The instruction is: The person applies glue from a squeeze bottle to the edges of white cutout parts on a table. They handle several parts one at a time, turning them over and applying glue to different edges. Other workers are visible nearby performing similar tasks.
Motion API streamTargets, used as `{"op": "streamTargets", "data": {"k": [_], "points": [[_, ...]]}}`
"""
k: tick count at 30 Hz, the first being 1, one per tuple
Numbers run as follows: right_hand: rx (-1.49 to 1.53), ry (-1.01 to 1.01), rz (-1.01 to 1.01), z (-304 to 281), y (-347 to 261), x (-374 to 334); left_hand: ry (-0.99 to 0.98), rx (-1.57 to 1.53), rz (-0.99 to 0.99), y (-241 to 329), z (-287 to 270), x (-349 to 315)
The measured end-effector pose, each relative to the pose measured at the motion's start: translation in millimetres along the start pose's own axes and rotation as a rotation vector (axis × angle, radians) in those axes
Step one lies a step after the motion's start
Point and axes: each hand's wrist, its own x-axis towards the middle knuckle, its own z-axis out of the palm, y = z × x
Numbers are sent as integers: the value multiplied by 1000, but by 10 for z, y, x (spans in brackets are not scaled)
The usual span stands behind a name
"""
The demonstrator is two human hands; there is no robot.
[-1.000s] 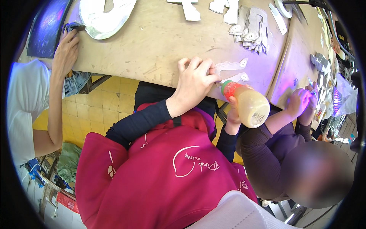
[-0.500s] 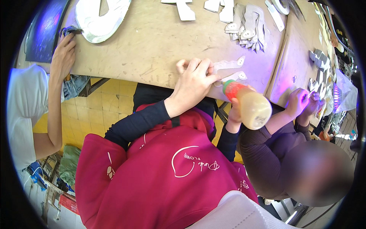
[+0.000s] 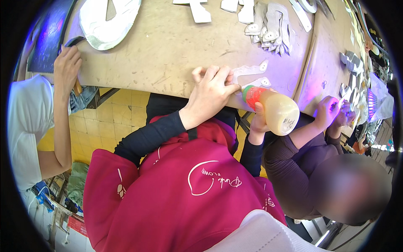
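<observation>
My right hand [image 3: 260,119] is wrapped round a squeeze bottle [image 3: 280,113] of pale yellowish liquid with a red neck band and green cap. The bottle is tilted, its cap end toward the table and close to my left thumb. With bent fingers, my left hand [image 3: 210,89] holds the end of a pale, wavy-edged U-shaped cut piece [image 3: 248,70] against the table edge. Two arms of the piece reach right, each with a rounded, holed tip. The bottle's nozzle tip is hidden near my left thumb.
On the worktable [image 3: 163,50] lies a pile of similar cut pieces [image 3: 273,29], with white pieces [image 3: 200,11] farther back. At left, a person's hand [image 3: 67,69] is near a large white oval part [image 3: 108,25]. Another person's hands [image 3: 329,112] work at right.
The bottle has shifted slightly up and left and lies flatter, with my right hand moving along. My left hand has barely moved. The hand of the person at left has lowered slightly.
</observation>
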Motion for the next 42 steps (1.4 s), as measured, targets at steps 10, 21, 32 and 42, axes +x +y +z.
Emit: {"op": "streamTargets", "data": {"k": [10,21,32,42], "points": [[-116,102,-94,-17,94,103,-17,28,1,-1,-7,-5],[1182,69,170,-782,-71,435,-11,-144,26,-35,-61,26],[652,473,324,-640,42,190,-20,-117,-75,62,-88,136],[202,403,42,-377,176,705,-82,65,87,159,23,367]]}}
